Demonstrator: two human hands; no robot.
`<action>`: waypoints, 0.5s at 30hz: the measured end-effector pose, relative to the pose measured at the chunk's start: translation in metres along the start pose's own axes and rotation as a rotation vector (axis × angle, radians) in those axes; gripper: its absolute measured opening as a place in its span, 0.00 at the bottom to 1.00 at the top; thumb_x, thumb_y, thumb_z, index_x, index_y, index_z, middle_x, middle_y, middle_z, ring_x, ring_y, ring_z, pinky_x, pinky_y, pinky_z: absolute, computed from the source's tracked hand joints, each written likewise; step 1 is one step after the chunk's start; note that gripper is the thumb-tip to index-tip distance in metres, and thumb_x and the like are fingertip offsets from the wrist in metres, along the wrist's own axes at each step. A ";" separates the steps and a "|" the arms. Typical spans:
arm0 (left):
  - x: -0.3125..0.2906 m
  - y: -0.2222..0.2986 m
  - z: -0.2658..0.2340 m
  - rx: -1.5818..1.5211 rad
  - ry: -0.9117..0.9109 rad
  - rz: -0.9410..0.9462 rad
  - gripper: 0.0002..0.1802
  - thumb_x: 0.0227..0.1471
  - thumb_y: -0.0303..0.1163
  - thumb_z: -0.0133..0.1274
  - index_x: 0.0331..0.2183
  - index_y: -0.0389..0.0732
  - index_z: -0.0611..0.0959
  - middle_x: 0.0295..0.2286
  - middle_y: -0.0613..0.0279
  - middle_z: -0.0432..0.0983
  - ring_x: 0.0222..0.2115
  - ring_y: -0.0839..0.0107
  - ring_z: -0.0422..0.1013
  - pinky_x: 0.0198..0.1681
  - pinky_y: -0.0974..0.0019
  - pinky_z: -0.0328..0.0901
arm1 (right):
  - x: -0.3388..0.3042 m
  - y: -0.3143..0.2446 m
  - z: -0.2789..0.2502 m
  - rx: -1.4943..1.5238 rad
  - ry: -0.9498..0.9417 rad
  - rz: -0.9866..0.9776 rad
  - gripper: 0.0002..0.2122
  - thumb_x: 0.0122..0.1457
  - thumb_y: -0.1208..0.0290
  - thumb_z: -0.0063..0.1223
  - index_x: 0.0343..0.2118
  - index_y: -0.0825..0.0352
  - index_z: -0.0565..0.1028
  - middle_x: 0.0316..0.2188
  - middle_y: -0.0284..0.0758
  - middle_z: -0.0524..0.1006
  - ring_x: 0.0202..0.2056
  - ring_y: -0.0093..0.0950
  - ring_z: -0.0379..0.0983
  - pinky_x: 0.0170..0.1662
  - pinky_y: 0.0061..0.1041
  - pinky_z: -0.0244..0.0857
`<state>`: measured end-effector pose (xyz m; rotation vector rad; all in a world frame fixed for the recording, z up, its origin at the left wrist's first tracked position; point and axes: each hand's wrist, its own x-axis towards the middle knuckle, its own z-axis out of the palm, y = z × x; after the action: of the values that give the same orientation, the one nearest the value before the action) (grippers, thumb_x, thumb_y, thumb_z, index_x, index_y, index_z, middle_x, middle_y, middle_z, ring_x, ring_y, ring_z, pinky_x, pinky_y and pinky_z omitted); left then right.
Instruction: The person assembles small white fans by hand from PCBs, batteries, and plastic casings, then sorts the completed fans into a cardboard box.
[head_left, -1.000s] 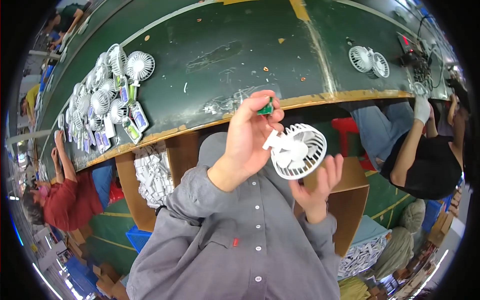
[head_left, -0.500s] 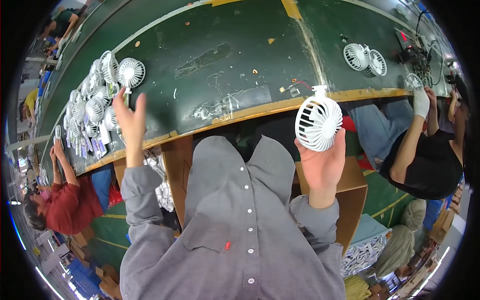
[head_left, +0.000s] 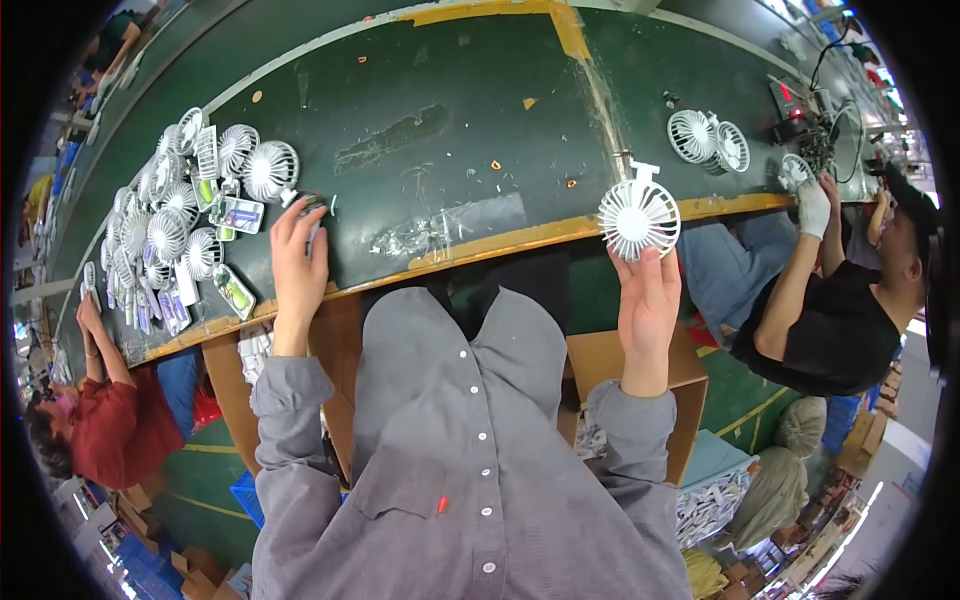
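Head view: since the last frame, left hand has shifted away from the fan pile, and right hand has slid its white fan up to the taped front edge. Hands well apart. Right fingers hold the fan's lower rim, stem pointing away over the table; rear fingers hidden. Left fingers curl at a dark piece just beside a second fan; whether they're clamped on it, can't tell, part hidden. Pile fans overlap, count unclear. Right forearm partly covers a carton. Wide open tabletop between hands; pile crowds left hand's outer side.
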<state>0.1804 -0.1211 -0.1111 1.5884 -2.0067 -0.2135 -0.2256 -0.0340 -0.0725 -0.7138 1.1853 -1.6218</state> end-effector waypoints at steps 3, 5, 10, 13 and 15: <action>0.019 0.026 0.008 -0.151 -0.012 -0.023 0.17 0.51 0.24 0.54 0.46 0.40 0.79 0.50 0.54 0.71 0.50 0.54 0.66 0.55 0.58 0.61 | 0.003 -0.007 0.003 0.046 -0.022 0.032 0.20 0.69 0.67 0.40 0.60 0.71 0.60 0.56 0.39 0.68 0.56 0.32 0.66 0.59 0.37 0.60; 0.034 0.039 0.008 -0.377 -0.052 -0.139 0.17 0.51 0.25 0.55 0.45 0.39 0.80 0.47 0.55 0.73 0.47 0.61 0.70 0.50 0.62 0.65 | 0.009 -0.008 0.003 0.000 -0.018 0.014 0.20 0.69 0.68 0.41 0.60 0.71 0.60 0.56 0.40 0.68 0.57 0.32 0.66 0.59 0.37 0.60; 0.068 0.050 0.004 -0.515 -0.174 -0.163 0.07 0.50 0.23 0.57 0.34 0.35 0.83 0.32 0.59 0.76 0.31 0.69 0.75 0.37 0.69 0.70 | 0.053 -0.004 -0.019 -0.491 0.044 -0.258 0.17 0.65 0.73 0.47 0.54 0.73 0.67 0.47 0.37 0.74 0.48 0.22 0.69 0.52 0.20 0.60; 0.074 0.046 0.008 -0.459 -0.181 -0.072 0.09 0.51 0.23 0.56 0.37 0.36 0.82 0.34 0.56 0.76 0.34 0.64 0.75 0.39 0.66 0.70 | 0.095 0.005 -0.041 -1.223 0.046 -0.406 0.18 0.60 0.71 0.53 0.52 0.70 0.71 0.49 0.46 0.73 0.51 0.40 0.70 0.57 0.31 0.60; 0.072 0.051 0.002 -0.514 -0.096 -0.096 0.10 0.51 0.23 0.56 0.38 0.36 0.82 0.35 0.57 0.76 0.36 0.66 0.75 0.40 0.66 0.70 | 0.123 0.018 -0.057 -1.489 -0.019 -0.700 0.20 0.59 0.70 0.53 0.54 0.69 0.70 0.52 0.50 0.70 0.55 0.48 0.65 0.59 0.38 0.57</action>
<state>0.1268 -0.1741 -0.0658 1.3569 -1.7533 -0.7877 -0.3131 -0.1286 -0.1192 -2.2275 2.2257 -0.9164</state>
